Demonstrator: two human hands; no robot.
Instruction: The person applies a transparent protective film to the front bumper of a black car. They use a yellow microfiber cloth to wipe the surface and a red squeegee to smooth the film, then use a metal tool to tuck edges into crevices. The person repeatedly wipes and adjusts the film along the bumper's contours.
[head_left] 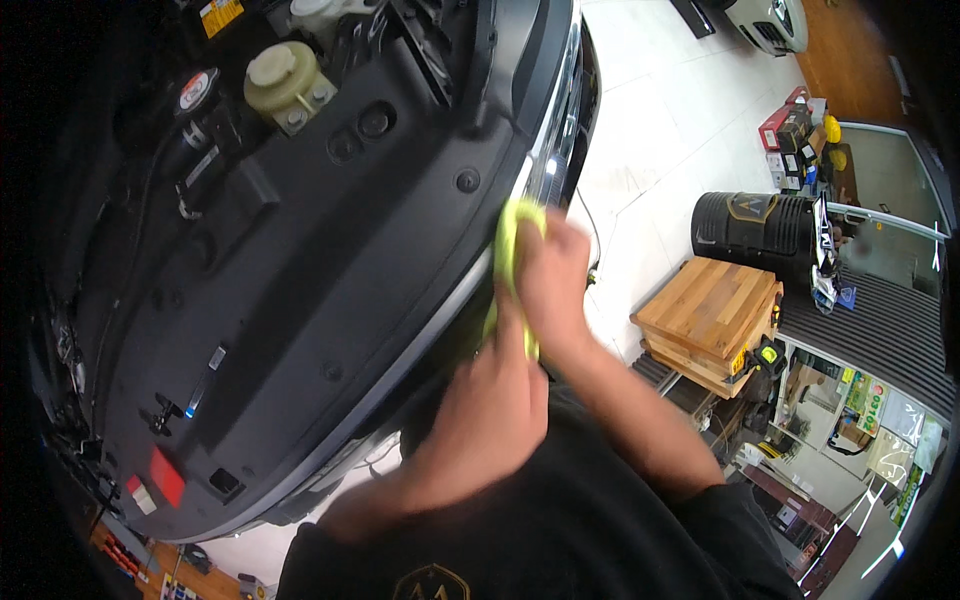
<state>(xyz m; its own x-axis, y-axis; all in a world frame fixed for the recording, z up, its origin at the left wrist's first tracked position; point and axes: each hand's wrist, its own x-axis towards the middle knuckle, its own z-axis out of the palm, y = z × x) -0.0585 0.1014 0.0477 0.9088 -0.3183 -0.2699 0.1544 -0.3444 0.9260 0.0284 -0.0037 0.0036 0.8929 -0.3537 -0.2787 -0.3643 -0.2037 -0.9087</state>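
A yellow-green cloth (pixel 513 235) is bunched over the front edge of a car's open engine bay, beside the chrome trim (pixel 540 165). My right hand (pixel 552 285) is closed around the cloth, pressing it against the edge. Just below, my left hand (pixel 495 405) grips the lower part of the cloth, with its fingertips next to my right hand. Both hands are slightly blurred. Left of them spreads the black plastic cover (pixel 300 300) of the engine bay. A slim tool with a blue tip (pixel 205 382) and a red flat piece (pixel 167 478) lie on that cover.
A small black part (pixel 160 415) and a red-and-white block (pixel 141 495) also lie on the cover. A cream reservoir (pixel 285 82) stands farther back. To the right are a stack of wooden boxes (pixel 705 310), a black drum (pixel 750 235) and a cable (pixel 597 235) on white floor tiles.
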